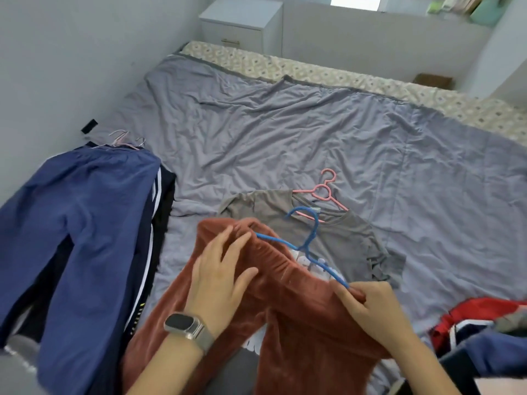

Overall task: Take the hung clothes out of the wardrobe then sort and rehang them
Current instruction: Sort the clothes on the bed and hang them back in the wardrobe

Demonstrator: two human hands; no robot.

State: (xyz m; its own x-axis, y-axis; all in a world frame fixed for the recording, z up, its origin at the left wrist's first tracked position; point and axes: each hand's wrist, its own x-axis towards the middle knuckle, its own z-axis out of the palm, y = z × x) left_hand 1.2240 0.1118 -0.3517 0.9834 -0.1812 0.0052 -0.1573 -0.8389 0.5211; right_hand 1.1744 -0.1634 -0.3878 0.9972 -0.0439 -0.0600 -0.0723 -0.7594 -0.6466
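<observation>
- A pair of rust-red trousers [299,315] was laid across the near edge of the bed, waistband away from the person, legs running down towards the bottom of the view.
- A blue hanger [309,246] was threaded through the waistband, with its hook raised above a grey T-shirt [350,240].
- The left hand [219,269] was stretched forward from the lower middle, palm down on the left part of the waistband; the fingers were kept nearly straight and spread, the fingertips [228,232] touching the bunched cloth beside the left end of the hanger. Nothing was clasped by it.
- A watch [188,327] with a metal band was worn on the left wrist.
- The right hand [370,306] was brought in from the lower right, its forearm slanted up and to the left; the fingers were curled, and the right end of the waistband was pinched where the hanger arm ended.
- The grey T-shirt was spread flat just beyond the trousers, partly covered by them, with a pink hanger [325,192] at its collar.
- Blue trousers [85,238] were laid to the left over darker, white-striped clothes, with hanger hooks showing at their top.
- A pile of red and blue clothes [484,329] was seen at the lower right.
- Everything was rested on a creased grey sheet [285,132].
- A white cabinet [242,21] was stood beyond the bed.
</observation>
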